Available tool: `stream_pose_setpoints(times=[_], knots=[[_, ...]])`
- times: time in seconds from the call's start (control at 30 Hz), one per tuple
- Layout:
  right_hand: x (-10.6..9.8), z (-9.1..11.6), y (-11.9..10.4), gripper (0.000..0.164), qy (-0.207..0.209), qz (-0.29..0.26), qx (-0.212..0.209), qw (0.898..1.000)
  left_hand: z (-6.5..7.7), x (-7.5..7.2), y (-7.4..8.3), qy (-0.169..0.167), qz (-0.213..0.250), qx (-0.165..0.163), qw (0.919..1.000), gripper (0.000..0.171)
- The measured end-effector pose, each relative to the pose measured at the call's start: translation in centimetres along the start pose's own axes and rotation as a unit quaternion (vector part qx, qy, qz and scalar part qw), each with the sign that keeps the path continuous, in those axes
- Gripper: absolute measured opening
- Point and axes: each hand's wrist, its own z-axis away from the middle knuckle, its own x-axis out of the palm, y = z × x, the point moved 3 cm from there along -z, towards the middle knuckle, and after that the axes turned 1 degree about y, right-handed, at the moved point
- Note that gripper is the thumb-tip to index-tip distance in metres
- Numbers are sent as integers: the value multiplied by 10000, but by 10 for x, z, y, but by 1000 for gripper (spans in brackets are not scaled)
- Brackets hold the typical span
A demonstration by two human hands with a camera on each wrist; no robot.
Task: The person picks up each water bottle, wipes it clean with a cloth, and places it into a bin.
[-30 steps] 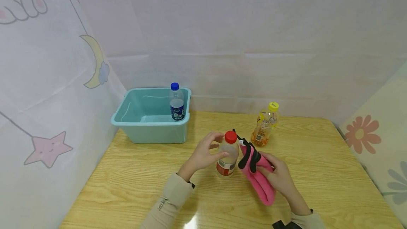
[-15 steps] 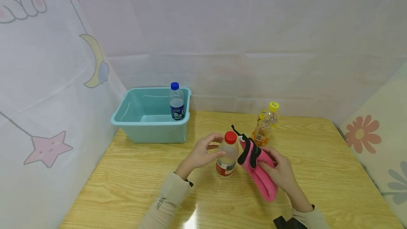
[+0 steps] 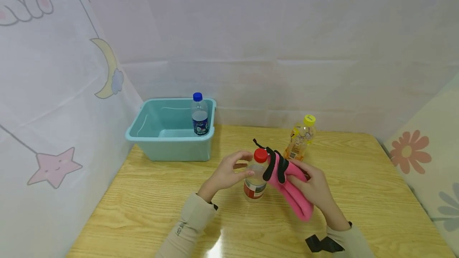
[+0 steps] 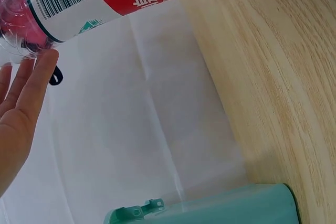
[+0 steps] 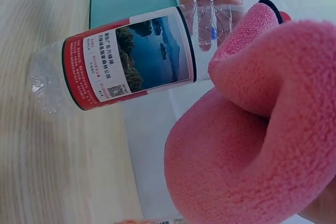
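Note:
A clear plastic bottle (image 3: 255, 189) with a red cap and a red-and-white label stands upright on the wooden table. My left hand (image 3: 229, 172) holds its upper part, thumb in front and fingers behind. In the left wrist view, the fingers (image 4: 39, 85) touch the bottle's shoulder. My right hand (image 3: 311, 184) grips a folded pink fleece cloth (image 3: 292, 198) with black edging and a black loop. The cloth's upper end lies against the bottle's right side near the neck; in the right wrist view the cloth (image 5: 252, 129) hides most of the right hand.
A light-blue basin (image 3: 179, 148) stands at the back left, holding a blue-capped bottle (image 3: 199, 120). Behind the right hand stands a yellow-capped bottle (image 3: 301, 136) with some amber liquid. A printed white curtain (image 3: 251, 71) hangs behind the table (image 3: 143, 210).
My right hand has moved the pink cloth slightly up and left, from beside the bottle to against its neck. The left hand and the bottle have stayed nearly in place.

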Motion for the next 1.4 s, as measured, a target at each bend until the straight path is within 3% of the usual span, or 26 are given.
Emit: stream_pose_setpoints(times=[0.07,0.33,0.8,0.87,1.03,1.13,1.4], knots=[[2,-3,-2,38,-51,39,-71,10000,0,0,0,55,-55,73,9999,40],[7,-10,-7,32,-172,410,-417,9981,-3,7,-32,323,-198,227,9990,43],[12,-10,-4,33,-91,621,-806,9948,1,8,-33,563,-442,451,9964,41],[13,-8,-2,33,-78,592,-741,9955,2,7,-22,579,-470,383,9965,41],[17,-5,6,33,-126,555,-520,9970,4,8,-17,636,-366,150,9972,42],[19,-4,10,32,-110,521,-454,9975,4,10,-28,723,-285,182,9968,43],[28,2,18,31,79,323,-207,9992,6,11,-27,865,-475,424,9942,42]])
